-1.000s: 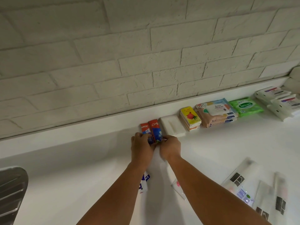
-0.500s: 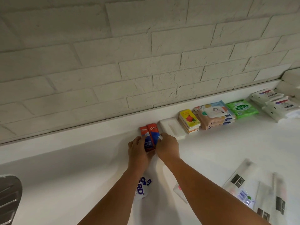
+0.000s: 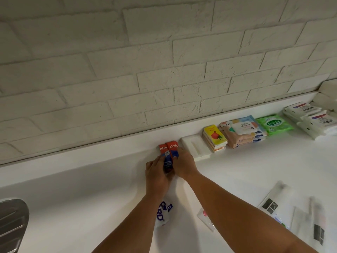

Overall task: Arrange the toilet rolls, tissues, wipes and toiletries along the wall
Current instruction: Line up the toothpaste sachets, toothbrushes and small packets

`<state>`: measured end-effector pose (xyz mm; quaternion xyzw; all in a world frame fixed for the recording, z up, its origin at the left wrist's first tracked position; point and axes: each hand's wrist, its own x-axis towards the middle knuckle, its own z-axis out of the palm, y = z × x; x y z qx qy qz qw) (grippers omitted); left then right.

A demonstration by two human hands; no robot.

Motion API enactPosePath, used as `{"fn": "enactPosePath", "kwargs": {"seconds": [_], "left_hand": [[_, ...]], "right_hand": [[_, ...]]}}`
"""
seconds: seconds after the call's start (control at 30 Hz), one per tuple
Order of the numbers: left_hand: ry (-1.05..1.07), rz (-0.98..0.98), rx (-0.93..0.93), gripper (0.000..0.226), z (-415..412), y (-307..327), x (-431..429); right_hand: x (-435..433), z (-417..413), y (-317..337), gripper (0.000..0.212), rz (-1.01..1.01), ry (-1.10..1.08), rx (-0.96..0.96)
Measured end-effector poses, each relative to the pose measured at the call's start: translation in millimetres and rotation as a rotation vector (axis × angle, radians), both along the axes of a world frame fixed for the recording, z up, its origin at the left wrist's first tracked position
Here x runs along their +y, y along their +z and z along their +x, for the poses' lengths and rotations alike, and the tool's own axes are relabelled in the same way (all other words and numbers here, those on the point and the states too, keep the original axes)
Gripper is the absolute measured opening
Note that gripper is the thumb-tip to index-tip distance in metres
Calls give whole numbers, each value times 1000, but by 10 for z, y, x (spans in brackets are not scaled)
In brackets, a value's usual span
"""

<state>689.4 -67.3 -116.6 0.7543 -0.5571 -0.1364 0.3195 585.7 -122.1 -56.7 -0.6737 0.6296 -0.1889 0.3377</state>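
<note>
Both hands clamp the two toothpaste boxes (image 3: 168, 149) between them, the left hand (image 3: 157, 173) curled round their left side, the right hand (image 3: 184, 165) cupped against the right, at the counter's (image 3: 73, 179) back edge against the wall, just left of a white dish (image 3: 196, 149). The hands hide the boxes' near ends and their own fingertips; a purple-lettered packet (image 3: 164, 213) lies half under the left forearm, and bags (image 3: 291, 214) by the near right edge are blurred. Both arms reach forward, wrists close, knuckles up.
</note>
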Motion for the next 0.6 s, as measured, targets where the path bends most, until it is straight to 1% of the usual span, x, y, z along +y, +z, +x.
{"fn": "enactPosePath", "kwargs": {"seconds": [0.07,0.2,0.33,0.4,0.5,0.6], "left_hand": [[2,-3,2,59,-12,16,1],[5,15,-51,62,-40,64,19],[-10,21,-20,54,-13,122,24],[-15,41,-18,49,3,166,22],[3,25,17,43,-66,276,95],[28,-47,75,47,-222,378,218]], "right_hand": [[-9,-15,-6,32,5,4,-10],[-12,-63,-17,30,10,24,-19],[46,-86,37,31,-10,65,-61],[134,-111,96,28,-57,117,-95],[326,-224,158,32,-162,198,-154],[514,-471,214,32,-200,149,-221]]}}
